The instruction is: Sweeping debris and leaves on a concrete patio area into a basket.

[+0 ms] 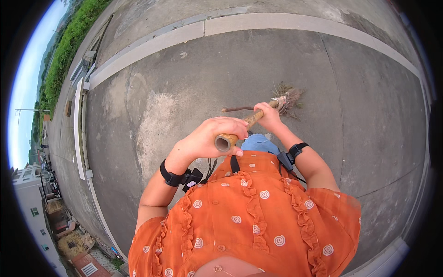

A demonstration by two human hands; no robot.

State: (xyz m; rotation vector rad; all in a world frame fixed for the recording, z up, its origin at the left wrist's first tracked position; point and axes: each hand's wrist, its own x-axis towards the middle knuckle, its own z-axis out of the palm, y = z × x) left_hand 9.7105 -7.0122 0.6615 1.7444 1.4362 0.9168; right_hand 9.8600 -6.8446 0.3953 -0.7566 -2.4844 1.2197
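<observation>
My left hand [210, 138] is wrapped round the upper part of a bamboo broom handle [253, 120], whose hollow cut end points up toward me. My right hand [269, 117] grips the same pole farther down, closer to the brush head [290, 100] of dry twigs, which is bound to the pole and is over the concrete. Left of my right hand shows a short brown stick [234, 109]; I cannot tell whether it touches the broom. Both my wrists carry black strapped devices.
Grey, stained concrete [323, 138] surrounds me, bordered by a pale raised strip [277, 24] at the far side. Along the left are a low white edging [80, 129], green bushes [69, 41], a pale building [32, 217], parked vehicles and some clutter.
</observation>
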